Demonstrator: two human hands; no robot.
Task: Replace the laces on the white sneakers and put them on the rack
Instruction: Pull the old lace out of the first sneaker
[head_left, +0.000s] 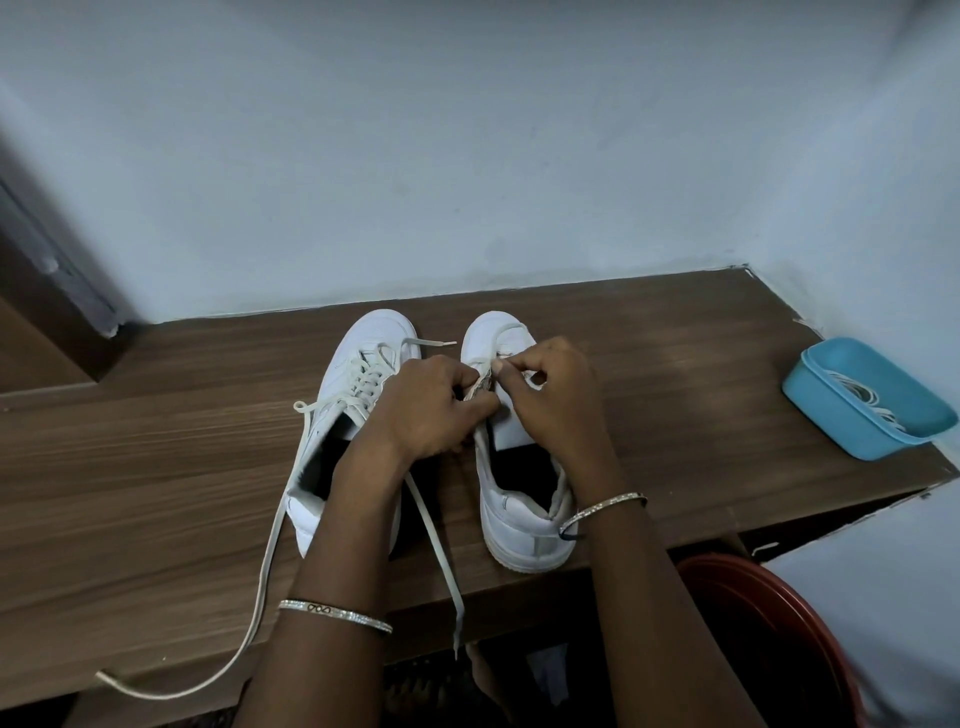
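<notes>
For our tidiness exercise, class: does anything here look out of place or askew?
Yes. The lace of the left sneaker is undone: it trails across the table, one end hanging over the front edge.

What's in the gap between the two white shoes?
In the head view, a loose lace lies on the table between the left shoe and the right shoe, and the left hand reaches across the gap above it.

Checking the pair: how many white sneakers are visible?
2, side by side: the left sneaker, laced, and the right sneaker, held by the left hand and right hand.
</notes>
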